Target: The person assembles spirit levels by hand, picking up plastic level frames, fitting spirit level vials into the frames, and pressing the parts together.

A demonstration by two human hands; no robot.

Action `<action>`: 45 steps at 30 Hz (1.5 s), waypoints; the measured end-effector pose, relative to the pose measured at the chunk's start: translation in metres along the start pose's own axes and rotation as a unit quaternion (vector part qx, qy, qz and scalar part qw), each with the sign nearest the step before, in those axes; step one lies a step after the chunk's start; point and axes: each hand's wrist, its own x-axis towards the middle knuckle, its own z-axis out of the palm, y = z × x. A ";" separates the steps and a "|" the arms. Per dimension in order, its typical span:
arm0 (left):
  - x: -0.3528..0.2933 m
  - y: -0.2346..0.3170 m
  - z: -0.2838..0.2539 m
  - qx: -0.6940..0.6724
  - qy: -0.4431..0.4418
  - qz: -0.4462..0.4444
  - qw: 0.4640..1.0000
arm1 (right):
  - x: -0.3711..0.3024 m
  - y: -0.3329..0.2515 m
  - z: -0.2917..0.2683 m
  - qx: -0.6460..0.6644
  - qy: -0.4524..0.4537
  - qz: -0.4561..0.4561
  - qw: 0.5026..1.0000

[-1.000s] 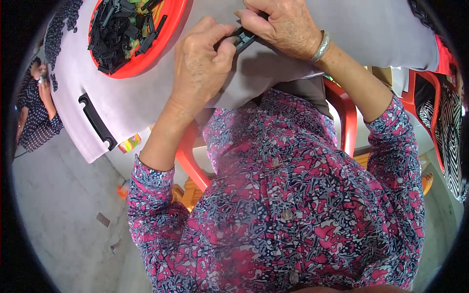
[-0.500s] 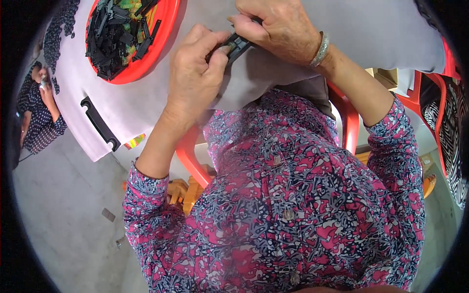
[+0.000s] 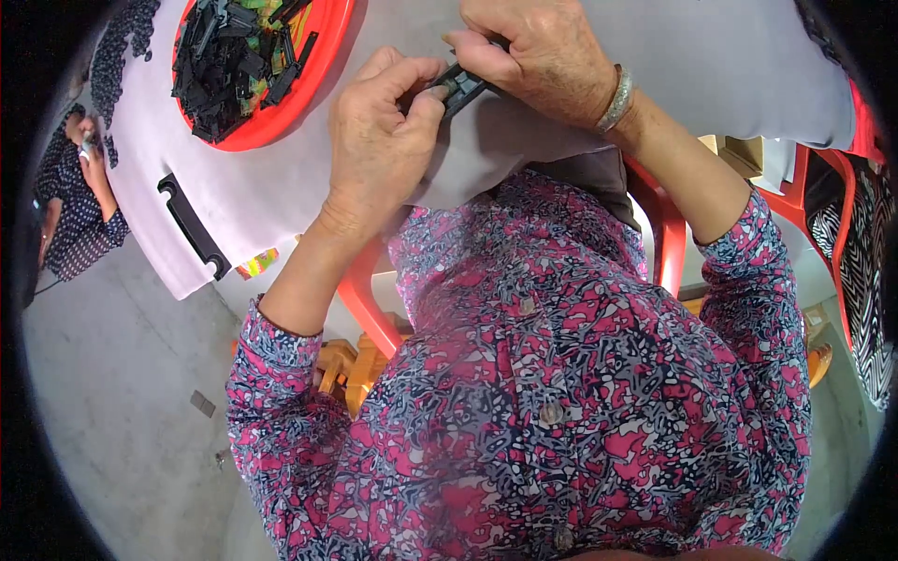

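Note:
Between my two hands is a small, narrow black plastic part (image 3: 462, 92), tilted and partly covered by my fingers. My left hand (image 3: 383, 122) pinches its lower left end, with the thumb pressed on top. At the upper right end, my right hand (image 3: 538, 56) is closed on the same part, thumb along it and fingers curled over. Both hands are over the cloth-covered table. Left of them lies a red plate (image 3: 313, 98) heaped with loose black plastic pieces (image 3: 220, 70). A longer black bar with hooked ends (image 3: 194, 227) rests near the table's left corner.
Many small black pieces (image 3: 110, 79) are spread along the far left of the pale tablecloth (image 3: 271, 201). A colourful wrapper (image 3: 257, 264) sits at the near edge. Beyond the left side is another person (image 3: 89, 206). Red chairs (image 3: 669, 234) stand beneath and beside me.
The view has shifted slightly, so the plate and the bar appear a little higher and further right. Both hands keep their grip on the black part, with little movement.

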 end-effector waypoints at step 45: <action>-0.014 -0.012 -0.023 0.121 0.011 -0.003 0.993 | 0.068 0.010 0.009 0.137 -0.472 0.088 0.866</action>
